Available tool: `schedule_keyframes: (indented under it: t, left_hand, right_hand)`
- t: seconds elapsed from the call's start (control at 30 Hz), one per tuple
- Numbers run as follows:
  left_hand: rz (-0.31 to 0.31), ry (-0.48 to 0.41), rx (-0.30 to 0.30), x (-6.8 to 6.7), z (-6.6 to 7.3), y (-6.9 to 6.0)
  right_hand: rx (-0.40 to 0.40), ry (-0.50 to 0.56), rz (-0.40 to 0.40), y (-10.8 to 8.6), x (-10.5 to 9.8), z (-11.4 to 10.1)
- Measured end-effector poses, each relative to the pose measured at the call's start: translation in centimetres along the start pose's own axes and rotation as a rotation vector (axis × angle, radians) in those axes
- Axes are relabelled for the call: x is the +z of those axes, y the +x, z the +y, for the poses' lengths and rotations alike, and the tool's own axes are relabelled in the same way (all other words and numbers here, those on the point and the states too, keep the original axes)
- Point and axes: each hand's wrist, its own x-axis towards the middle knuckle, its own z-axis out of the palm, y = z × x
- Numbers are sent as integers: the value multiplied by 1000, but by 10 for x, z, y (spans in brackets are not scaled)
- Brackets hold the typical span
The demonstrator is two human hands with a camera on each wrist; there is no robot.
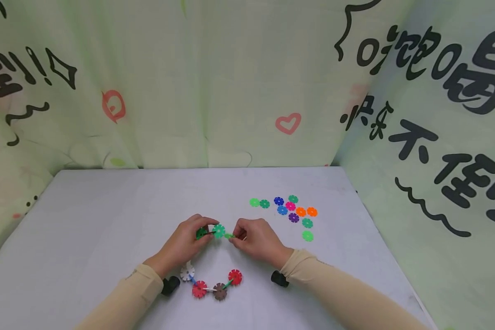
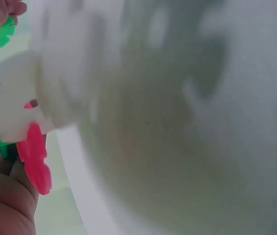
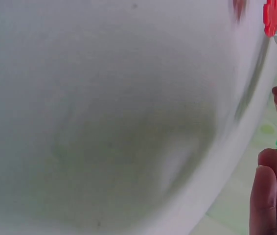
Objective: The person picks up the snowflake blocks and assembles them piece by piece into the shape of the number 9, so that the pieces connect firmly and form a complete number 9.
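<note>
Pinching, left hand (image 1: 184, 239): thumb and fingers are clamped on the string of discs (image 1: 209, 289) near its upper end, at the dark green disc (image 1: 200, 233), just left of the frame's centre.
Pinching, right hand (image 1: 259, 236): the light green disc (image 1: 228, 236) is held between thumb and fingertips, near the centre of the frame.
Between the 2 hands: the teal disc (image 1: 218, 230) is flanked by an edge-on brown disc (image 1: 212, 233) at its left and by the light green disc at its right edge; how deeply the slots are engaged cannot be told.
Pink link: a pink disc (image 2: 33, 159) is seen edge-on beside the left hand's fingers, at lower left of the left wrist view.
Lower curve: on the counter (image 1: 107, 256), at lower centre of the frame, 1 white disc (image 1: 187, 273), 2 red discs (image 1: 235, 277) and 1 broadside brown disc (image 1: 220, 293) are joined by edge-on discs in blue, white and green.
Loose discs (image 1: 294, 217): 11 are spread right of centre: 2 light green, 3 green, 2 blue, 2 orange, 1 pink, 1 purple.
Sleeves (image 1: 342, 282): both forearms are covered in beige, and black devices (image 1: 279, 278) are worn at the wrists.
Curtain (image 1: 231, 82): pale green cloth is marked with black lettering (image 1: 416, 137) and a red heart (image 1: 288, 123).
</note>
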Motion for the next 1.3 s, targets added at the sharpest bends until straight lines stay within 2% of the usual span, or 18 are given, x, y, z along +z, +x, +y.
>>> schedule_keyframes:
  t: [0.13,0.3,0.83,0.97,1.17,1.3]
  left_hand:
    - [1,0,13,1,-1,0]
    - [-25,-21,-3,2,-1,1]
    - [-27,-40,-30,4,7,3]
    - [-38,-30,-53,5,7,4]
    - [-38,-15,-95,4,3,3]
    - [-23,-4,-120,3,1,2]
  right_hand:
    - [-32,-31,24,0,3,0]
    - [-56,-56,60,0,5,0]
    - [-129,-3,125,-1,8,-3]
    - [-112,-4,94,1,8,-1]
    - [-67,21,-26,0,3,3]
    - [14,12,-101,-2,-1,8]
